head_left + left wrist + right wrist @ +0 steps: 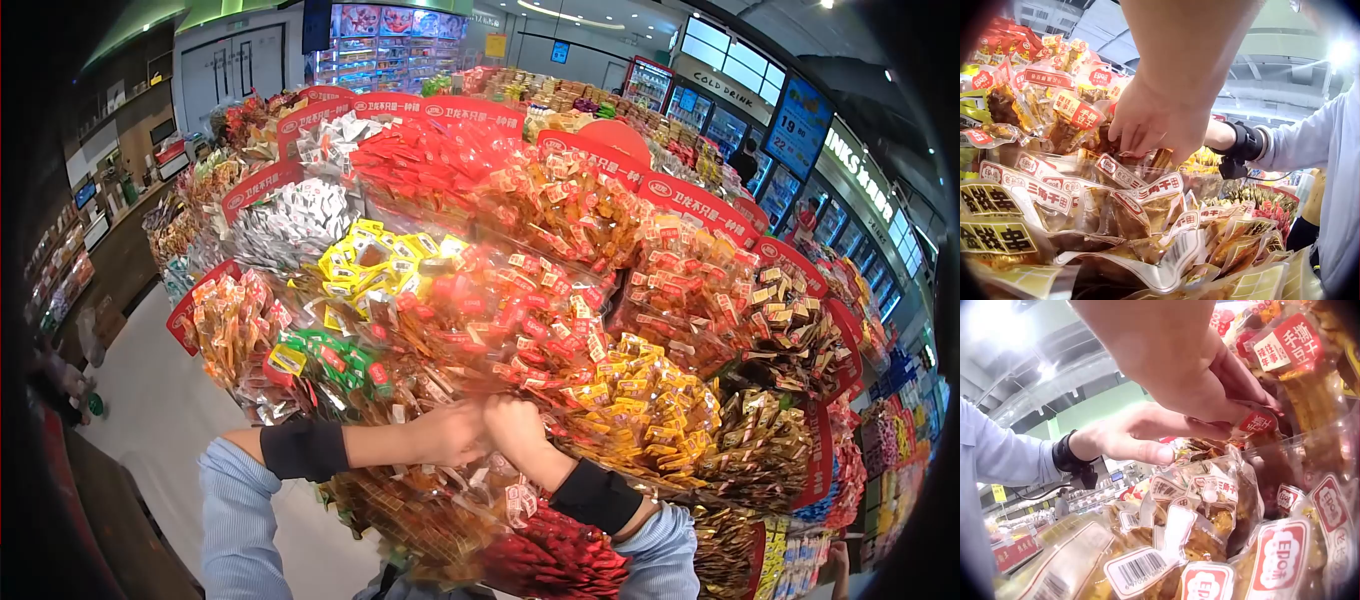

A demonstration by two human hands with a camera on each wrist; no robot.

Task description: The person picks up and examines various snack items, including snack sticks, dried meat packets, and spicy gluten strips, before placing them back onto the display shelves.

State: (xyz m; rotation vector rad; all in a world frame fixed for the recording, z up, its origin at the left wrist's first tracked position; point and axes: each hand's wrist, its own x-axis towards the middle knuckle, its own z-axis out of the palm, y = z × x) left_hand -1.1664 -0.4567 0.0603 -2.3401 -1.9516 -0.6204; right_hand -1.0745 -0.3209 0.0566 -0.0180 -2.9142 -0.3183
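Both hands meet over the snack bins at the lower middle of the head view, the left hand (455,432) beside the right hand (515,428). In the left wrist view the left hand (1157,119) points its fingers down among clear packets of brown snacks (1063,128). The right wrist view shows the left hand (1147,432) with thumb and fingers extended. There the right hand (1204,381) reaches down beside a small red-labelled packet (1259,422); whether it grips the packet cannot be made out. The fingertips of both hands are partly hidden.
Yellow packets (650,400) fill a bin to the right, green ones (335,358) lie left, and red ones (560,555) below. Clear dividers and red sign boards (700,210) edge the bins. White-labelled packets (1279,553) lie under the hands. Floor (150,365) shows at left.
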